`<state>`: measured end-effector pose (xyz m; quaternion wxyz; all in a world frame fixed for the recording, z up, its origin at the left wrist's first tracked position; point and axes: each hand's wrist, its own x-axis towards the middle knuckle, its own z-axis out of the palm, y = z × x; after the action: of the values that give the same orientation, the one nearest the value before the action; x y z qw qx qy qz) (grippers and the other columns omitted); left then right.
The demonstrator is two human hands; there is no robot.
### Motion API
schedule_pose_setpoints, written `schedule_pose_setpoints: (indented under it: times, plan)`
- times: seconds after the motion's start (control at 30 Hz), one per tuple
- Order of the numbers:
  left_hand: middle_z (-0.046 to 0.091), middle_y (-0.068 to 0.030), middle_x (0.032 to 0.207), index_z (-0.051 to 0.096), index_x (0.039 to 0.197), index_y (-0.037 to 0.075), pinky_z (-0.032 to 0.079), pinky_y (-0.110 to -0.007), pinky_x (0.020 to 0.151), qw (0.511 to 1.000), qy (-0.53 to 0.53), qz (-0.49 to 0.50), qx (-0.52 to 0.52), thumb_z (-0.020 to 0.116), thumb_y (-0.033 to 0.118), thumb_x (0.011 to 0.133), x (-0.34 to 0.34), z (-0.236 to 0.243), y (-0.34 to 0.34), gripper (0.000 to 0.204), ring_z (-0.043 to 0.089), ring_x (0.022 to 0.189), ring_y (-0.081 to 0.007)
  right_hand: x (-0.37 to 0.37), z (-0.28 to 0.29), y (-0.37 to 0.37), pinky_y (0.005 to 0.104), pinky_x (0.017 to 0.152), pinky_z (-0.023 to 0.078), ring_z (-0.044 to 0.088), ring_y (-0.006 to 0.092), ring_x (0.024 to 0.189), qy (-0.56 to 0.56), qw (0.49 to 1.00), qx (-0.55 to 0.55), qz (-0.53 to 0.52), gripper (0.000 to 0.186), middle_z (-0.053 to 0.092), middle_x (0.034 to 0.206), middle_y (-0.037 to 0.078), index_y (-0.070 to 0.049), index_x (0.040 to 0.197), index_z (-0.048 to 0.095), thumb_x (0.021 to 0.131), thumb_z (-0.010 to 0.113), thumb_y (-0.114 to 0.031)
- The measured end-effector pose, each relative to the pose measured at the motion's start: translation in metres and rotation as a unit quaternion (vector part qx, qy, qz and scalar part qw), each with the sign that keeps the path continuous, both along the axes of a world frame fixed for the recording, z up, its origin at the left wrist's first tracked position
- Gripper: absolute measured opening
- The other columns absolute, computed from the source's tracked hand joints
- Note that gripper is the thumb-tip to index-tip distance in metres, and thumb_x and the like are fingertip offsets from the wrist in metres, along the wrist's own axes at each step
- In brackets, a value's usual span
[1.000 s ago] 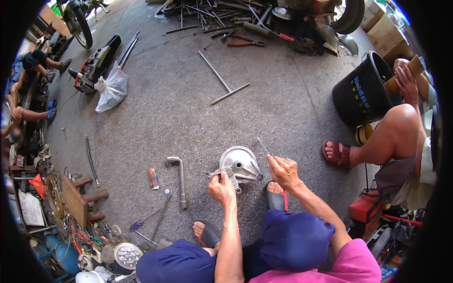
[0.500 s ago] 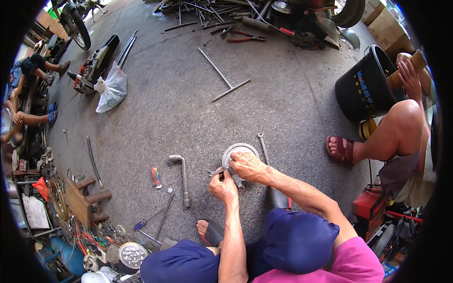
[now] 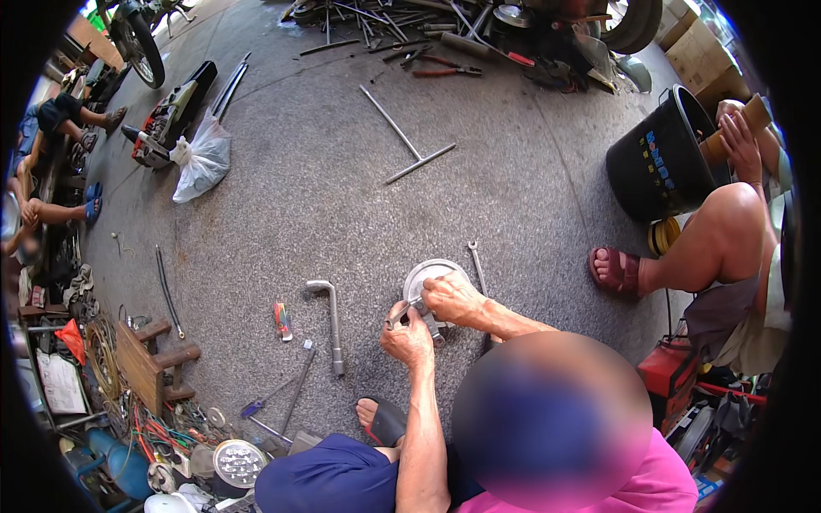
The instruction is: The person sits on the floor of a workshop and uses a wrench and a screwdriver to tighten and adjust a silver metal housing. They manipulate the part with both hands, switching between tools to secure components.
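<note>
Low over the concrete floor, my two hands work at a round grey metal plate (image 3: 446,267), which looks like a brake drum cover. My left hand (image 3: 406,340) is closed, with thumb and fingers pinching a small metal lever (image 3: 398,317) at the plate's left side. My right hand (image 3: 455,297) is closed over the middle of the plate, its fingertips curled against the face. Part of the plate is hidden beneath the hands. Just beyond them lies a combination wrench (image 3: 476,261). An L-shaped socket wrench (image 3: 330,321) rests to the left.
A lighter (image 3: 282,321) and a screwdriver (image 3: 254,408) lie left of my foot. Farther off is a T-handle wrench (image 3: 418,161). A wooden stool (image 3: 141,363) stands left; a black bucket (image 3: 654,162) and a seated person's sandalled foot (image 3: 614,269) are at right.
The small lever in my left hand has swung, its outer end now pointing down to the left. My left hand has shifted slightly. My right hand stays on the plate.
</note>
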<state>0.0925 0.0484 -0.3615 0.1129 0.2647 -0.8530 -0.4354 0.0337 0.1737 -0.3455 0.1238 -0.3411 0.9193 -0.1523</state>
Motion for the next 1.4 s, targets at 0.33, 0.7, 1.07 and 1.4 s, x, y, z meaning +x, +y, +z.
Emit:
schedule_pose_setpoints:
  times: [0.33, 0.7, 1.07, 1.4]
  plan:
    - [0.072, -0.0153, 0.075, 0.076, 0.088, 0.006, 0.055, -0.041, 0.063, 1.0, -0.023, 0.013, -0.016, 0.067, 0.008, 0.073, -0.001, -0.003, 0.002, 0.017, 0.071, 0.068, -0.0304, -0.005, 0.0, -0.003, 0.0449, 0.075, 0.054, 0.068, 0.0358, 0.085, -0.069, 0.995, -0.012, -0.069, 0.019, 0.066, 0.094, 0.021, 0.002, 0.084, 0.069, 0.07, 0.069, -0.011]
    - [0.072, -0.0155, 0.075, 0.075, 0.088, 0.003, 0.054, -0.041, 0.062, 1.0, -0.008, 0.008, -0.002, 0.067, 0.006, 0.073, -0.002, 0.0, 0.003, 0.017, 0.071, 0.068, -0.0303, -0.002, 0.004, -0.002, 0.0462, 0.073, 0.053, 0.067, 0.0367, 0.081, -0.079, 0.988, -0.055, -0.119, 0.014, 0.065, 0.088, 0.021, 0.002, 0.079, 0.066, 0.075, 0.063, -0.011]
    - [0.072, -0.0159, 0.076, 0.075, 0.089, 0.001, 0.055, -0.04, 0.063, 1.0, -0.005, 0.009, 0.007, 0.066, 0.003, 0.072, -0.003, 0.001, 0.004, 0.019, 0.071, 0.069, -0.0299, 0.016, 0.014, 0.002, 0.0455, 0.068, 0.051, 0.064, 0.0344, 0.078, -0.066, 0.975, -0.09, -0.19, 0.019, 0.06, 0.087, 0.015, -0.003, 0.095, 0.067, 0.082, 0.06, -0.015]
    - [0.072, -0.0163, 0.075, 0.074, 0.089, 0.0, 0.055, -0.039, 0.062, 1.0, -0.011, 0.007, 0.004, 0.066, 0.004, 0.073, -0.002, -0.002, 0.004, 0.019, 0.071, 0.068, -0.0293, 0.011, 0.027, 0.002, 0.0467, 0.068, 0.053, 0.065, 0.0364, 0.077, -0.071, 0.959, -0.138, -0.235, 0.016, 0.063, 0.084, 0.018, -0.004, 0.082, 0.067, 0.082, 0.059, -0.017]
